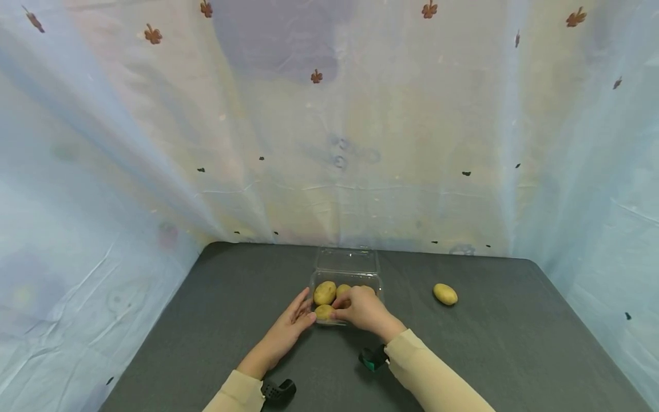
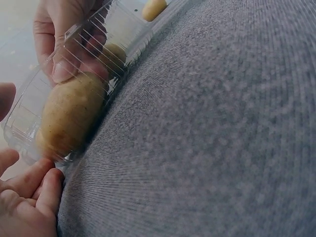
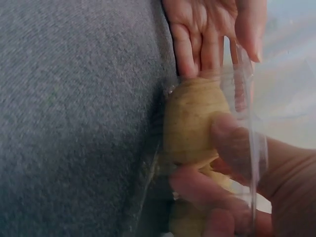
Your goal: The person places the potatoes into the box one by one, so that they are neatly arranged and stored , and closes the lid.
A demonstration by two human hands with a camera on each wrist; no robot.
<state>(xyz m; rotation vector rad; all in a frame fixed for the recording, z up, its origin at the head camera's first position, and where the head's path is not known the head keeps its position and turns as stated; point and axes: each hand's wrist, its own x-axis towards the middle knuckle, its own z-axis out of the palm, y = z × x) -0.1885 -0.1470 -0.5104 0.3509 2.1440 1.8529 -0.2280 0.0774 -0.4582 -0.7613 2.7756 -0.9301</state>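
A clear plastic clamshell box (image 1: 312, 280) stands on the dark table with its lid (image 1: 347, 261) tipped back. Several yellow potatoes lie inside, one of them at the back left (image 1: 325, 292). My right hand (image 1: 366, 311) reaches into the box and pinches the front-left potato (image 1: 323, 312) between thumb and fingers; the right wrist view shows this potato (image 3: 193, 116) near the wall. Along the outside of the box's left wall rests my left hand (image 1: 285, 331), its fingers fairly straight and touching the plastic. The right hand partly hides the potatoes on the right side.
A single potato (image 1: 445, 294) lies on the table (image 1: 494, 343) to the right of the box. Behind the table hangs a pale patterned sheet (image 1: 391, 126), which also runs along both sides. Each wrist wears a black strap (image 1: 278, 391).
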